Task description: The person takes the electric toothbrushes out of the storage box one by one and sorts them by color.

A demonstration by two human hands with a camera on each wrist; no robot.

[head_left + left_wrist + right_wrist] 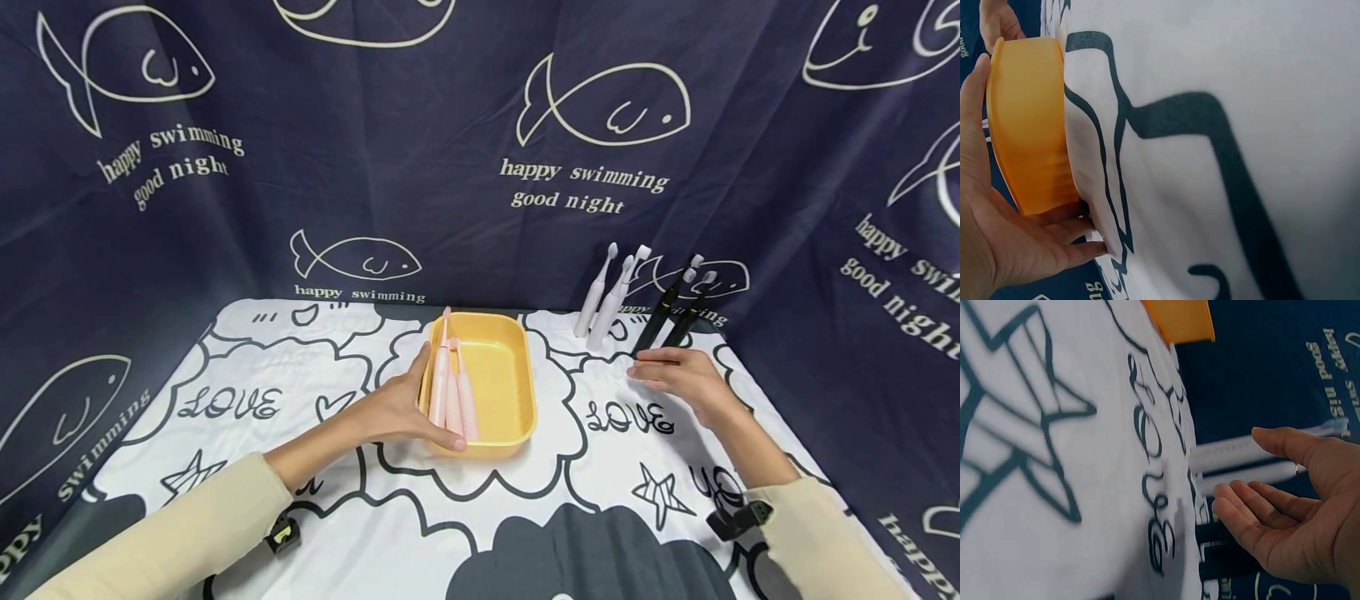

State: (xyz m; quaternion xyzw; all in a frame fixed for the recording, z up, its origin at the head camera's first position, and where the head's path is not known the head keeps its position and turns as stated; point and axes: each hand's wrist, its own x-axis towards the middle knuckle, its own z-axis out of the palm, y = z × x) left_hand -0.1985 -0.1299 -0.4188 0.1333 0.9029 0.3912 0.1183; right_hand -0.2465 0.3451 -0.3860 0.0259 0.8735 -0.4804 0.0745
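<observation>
My left hand [401,408] holds the left side of a yellow plastic tray [534,400], thumb at the front rim and fingers along the side wall. In the left wrist view, the fingers [1054,234] lie low at one end of the wall. Pink electric toothbrushes [467,400] lean inside the tray at its left. My right hand [686,379] hovers with nothing in it, just in front of upright black electric toothbrushes [660,317]. White electric toothbrushes [607,312] stand left of the black ones; the right wrist view shows them [1229,456] beyond the fingers.
A white cloth with black cloud outlines and lettering covers the table [247,450]. Dark blue fabric [450,167] with fish drawings hangs at the back and both sides, close behind the standing toothbrushes.
</observation>
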